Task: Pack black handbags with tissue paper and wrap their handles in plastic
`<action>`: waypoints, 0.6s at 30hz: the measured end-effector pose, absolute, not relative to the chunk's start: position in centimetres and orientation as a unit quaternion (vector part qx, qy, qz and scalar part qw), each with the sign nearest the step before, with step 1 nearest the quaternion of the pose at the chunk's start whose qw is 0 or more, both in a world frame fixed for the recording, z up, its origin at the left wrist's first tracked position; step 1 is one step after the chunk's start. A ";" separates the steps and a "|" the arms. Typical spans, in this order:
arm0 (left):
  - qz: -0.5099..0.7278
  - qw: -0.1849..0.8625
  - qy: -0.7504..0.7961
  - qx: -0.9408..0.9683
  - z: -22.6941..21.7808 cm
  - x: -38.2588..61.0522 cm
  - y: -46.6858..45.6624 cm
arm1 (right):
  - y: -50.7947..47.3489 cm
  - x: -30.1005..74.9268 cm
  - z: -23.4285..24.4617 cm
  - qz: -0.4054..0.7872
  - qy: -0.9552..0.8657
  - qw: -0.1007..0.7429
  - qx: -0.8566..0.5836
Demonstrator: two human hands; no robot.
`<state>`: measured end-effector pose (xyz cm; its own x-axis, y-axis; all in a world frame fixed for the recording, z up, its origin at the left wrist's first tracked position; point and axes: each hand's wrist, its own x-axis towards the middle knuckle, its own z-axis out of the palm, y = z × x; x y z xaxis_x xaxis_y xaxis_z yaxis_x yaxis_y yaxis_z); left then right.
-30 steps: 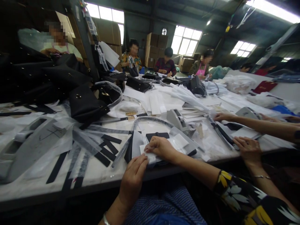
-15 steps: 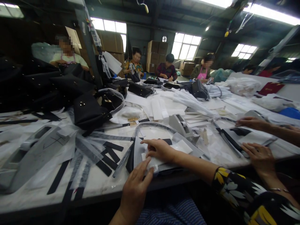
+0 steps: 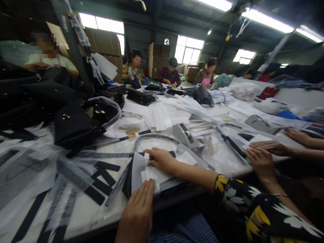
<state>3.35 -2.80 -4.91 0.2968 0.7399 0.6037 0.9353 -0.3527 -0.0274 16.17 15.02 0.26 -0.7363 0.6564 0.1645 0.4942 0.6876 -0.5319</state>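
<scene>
A black handbag (image 3: pixel 127 179) lies flat at the near edge of the worktable (image 3: pixel 87 216), directly in front of the person. Its film-wrapped handle (image 3: pixel 152 136) arches away toward the far side, which seems to leave the near face free for both hands; the film presumably guards against scuffs. A pale grey sheet (image 3: pixel 137 167) covers that face, with a white packet (image 3: pixel 149 175) on top of it.

The left hand (image 3: pixel 138 209) is open, palm down, fingers straight and together, their tips resting at the packet's near edge; it appears to steady the layers rather than grip them. The right hand (image 3: pixel 162 161) reaches across the bag with its index finger extended and the others bent (whether they pinch anything underneath, I cannot tell).

A grey tape dispenser (image 3: pixel 186 135) stands just beyond the bag, probably for easy reach. Black strips (image 3: pixel 95 194), some partly under clear film, fan out to the left, likely spread so that single ones can be picked out. To the right, a co-worker's hands (image 3: pixel 260 162) rest on a similar bag (image 3: pixel 234 145).
</scene>
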 end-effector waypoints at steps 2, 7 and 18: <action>-0.264 0.209 -0.521 -0.784 -5.5 3.0 -2.6 | 15.4 18.5 1.7 0.222 -0.889 0.233 -0.325; -0.274 0.211 -0.495 -0.797 -6.4 2.1 -2.1 | 18.5 28.5 5.4 0.258 -0.718 0.363 -0.535; -0.281 0.217 -0.484 -0.800 -6.3 1.9 -1.8 | 24.8 34.5 5.2 0.561 -0.554 0.203 -0.581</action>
<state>1.88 -1.78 -6.26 0.3736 0.6528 0.6590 0.8962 -0.4373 -0.0749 34.51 24.77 5.18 -0.2436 0.8712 -0.4263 0.4159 -0.3032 -0.8574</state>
